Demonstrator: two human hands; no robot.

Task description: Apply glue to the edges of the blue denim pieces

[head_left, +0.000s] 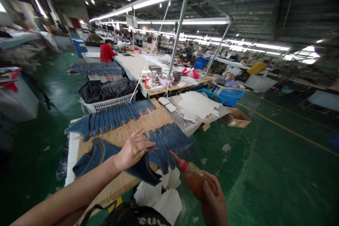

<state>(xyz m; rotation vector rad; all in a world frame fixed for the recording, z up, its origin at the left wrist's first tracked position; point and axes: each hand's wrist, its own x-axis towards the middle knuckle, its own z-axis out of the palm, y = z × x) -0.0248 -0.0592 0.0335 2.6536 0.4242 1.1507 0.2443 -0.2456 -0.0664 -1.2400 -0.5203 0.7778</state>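
Dim overall, bright overhead tube lights [155,1], sheen on floor [59,77] (at left), blurred, stretched edges

Two bare hands on show, one left hand [135,150] and one right hand [214,194]! Amber squeeze bottle with a red nozzle [194,180]: just one. Rows of overlapping blue strips [116,117] on the tan cardboard [162,113]: two! One white slatted plastic basket [109,106], one round pink bowl [162,80], one open brown cardboard box [237,120], one red-clad person [106,53], one yellow-clad person [258,67]!
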